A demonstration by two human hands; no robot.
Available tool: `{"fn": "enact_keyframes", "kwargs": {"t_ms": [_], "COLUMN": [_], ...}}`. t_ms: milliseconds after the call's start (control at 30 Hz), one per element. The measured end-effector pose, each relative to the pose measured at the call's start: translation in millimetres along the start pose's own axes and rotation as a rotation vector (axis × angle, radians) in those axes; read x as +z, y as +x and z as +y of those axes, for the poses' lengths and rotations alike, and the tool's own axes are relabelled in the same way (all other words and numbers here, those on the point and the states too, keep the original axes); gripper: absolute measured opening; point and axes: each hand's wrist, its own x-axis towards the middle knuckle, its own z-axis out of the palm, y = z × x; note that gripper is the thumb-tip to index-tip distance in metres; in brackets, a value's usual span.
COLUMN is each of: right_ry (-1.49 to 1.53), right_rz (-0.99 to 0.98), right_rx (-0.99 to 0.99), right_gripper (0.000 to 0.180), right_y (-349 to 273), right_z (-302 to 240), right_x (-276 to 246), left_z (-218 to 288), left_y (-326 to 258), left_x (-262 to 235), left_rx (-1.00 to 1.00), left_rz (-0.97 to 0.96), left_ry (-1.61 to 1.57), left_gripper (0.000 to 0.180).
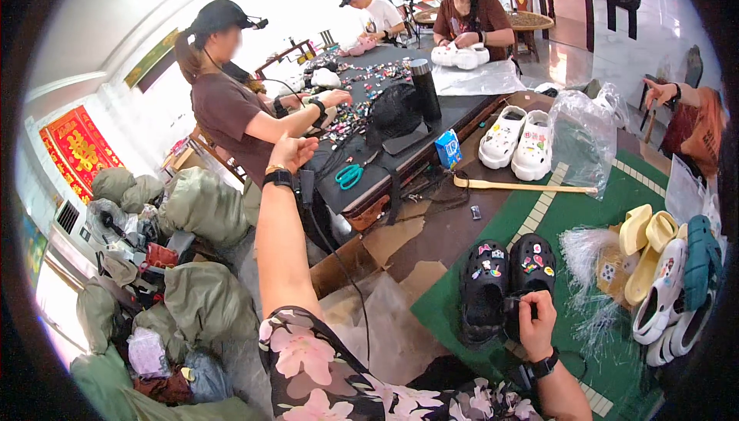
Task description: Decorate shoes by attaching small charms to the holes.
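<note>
My left arm stretches far forward and away from the clogs. My left hand (293,152) is raised with its fingers out, near the dark table's near corner, and nothing shows in it. At the lower right, my right hand (538,325) is closed at the heel of a black clog (533,263), fingers pinched by its dark strap; exactly what they grip is partly hidden. Colourful charms dot the upper of this clog. Close on its left, touching or nearly so, stands the matching black clog (484,290), also with charms. Both rest on a green mat (454,309).
White clogs (517,144), a long wooden stick (523,185) and a blue box (448,148) lie beyond. Clear plastic ties (589,259) and stacked clogs (662,286) are at right. Teal scissors (350,176) and a tumbler (425,90) sit on the dark table. Several people work around it. Sacks (202,205) fill the left floor.
</note>
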Motion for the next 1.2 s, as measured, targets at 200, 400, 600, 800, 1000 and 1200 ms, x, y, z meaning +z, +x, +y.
{"fn": "enact_keyframes", "kwargs": {"t_ms": [200, 400, 600, 800, 1000, 1200], "right_ry": [-0.029, -0.029, -0.045, -0.016, -0.015, -0.03], "right_rz": [-0.025, 0.003, 0.02, 0.029, 0.061, 0.086], "right_rx": [0.0, -0.018, -0.056, -0.054, -0.117, -0.122], "right_gripper": [0.007, 0.008, 0.005, 0.005, 0.004, 0.004], "right_y": [2.1, 5.1, 2.7, -6.0, -6.2, 0.8], "right_z": [1.0, 3.0, 0.2, 2.1, 6.5, 12.8], "right_x": [0.0, 4.7, 3.4, -0.1, 4.1, 10.6], "left_z": [-10.6, -4.4, -3.9, -35.4, -91.8, -175.0], "left_y": [11.8, -2.9, -42.1, -110.4, -215.7, -277.4], "left_x": [-16.8, -6.4, 9.9, 75.8, 147.5, 186.5], "left_rx": [-0.023, 0.018, 0.084, 0.094, 0.037, 0.053], "left_rz": [-0.049, -0.04, -0.056, -0.29, -0.649, -0.943], "left_ry": [0.006, 0.036, 0.046, 0.164, 0.325, 0.339], "left_gripper": [0.088, 0.09, 0.083, 0.075, 0.069, 0.061]}}
